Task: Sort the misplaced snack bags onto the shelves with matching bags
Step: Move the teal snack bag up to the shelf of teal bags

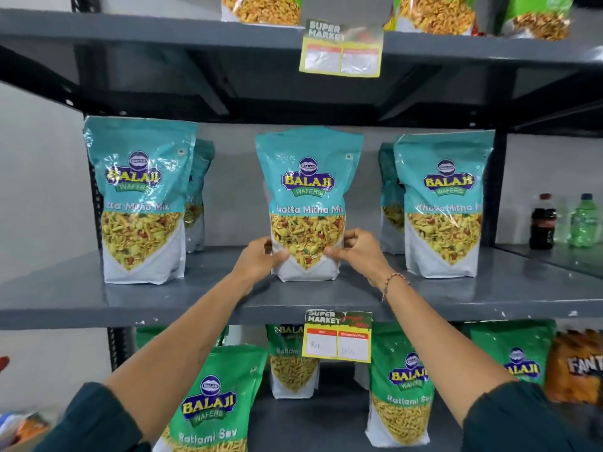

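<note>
Middle shelf (98,305): we see a grey metal board carrying teal Khatta Mitha Mix bags, all upright.
Centre bag (308,203): a teal Khatta Mitha Mix bag stands upright near the front edge of the middle shelf, about midway along it, its base on the board.
Left hand (257,259): we have it pressed against the lower left side of the centre bag, fingers curled around the bag's edge and thumb on the front.
Right hand (357,252): it grips the lower right side of the same bag, fingers bent and closed on the edge; a beaded bracelet (393,280) sits on the wrist.
Left bags (140,197): a teal bag stands toward the shelf's left end with another just behind it, well apart from the centre bag.
Right bags (442,203): a teal bag stands toward the right end, another partly hidden behind it.
Price tag (337,336): a yellow supermarket label hangs from the front edge of the middle shelf.
Lower shelf: we see green Ratlami Sev bags (403,386) upright in a row.
Upper shelf (130,27): the bottoms of green-topped bags show at its front.
Far right: a dark cola bottle (543,221) and a green bottle (584,220) stand side by side on a neighbouring ledge.
</note>
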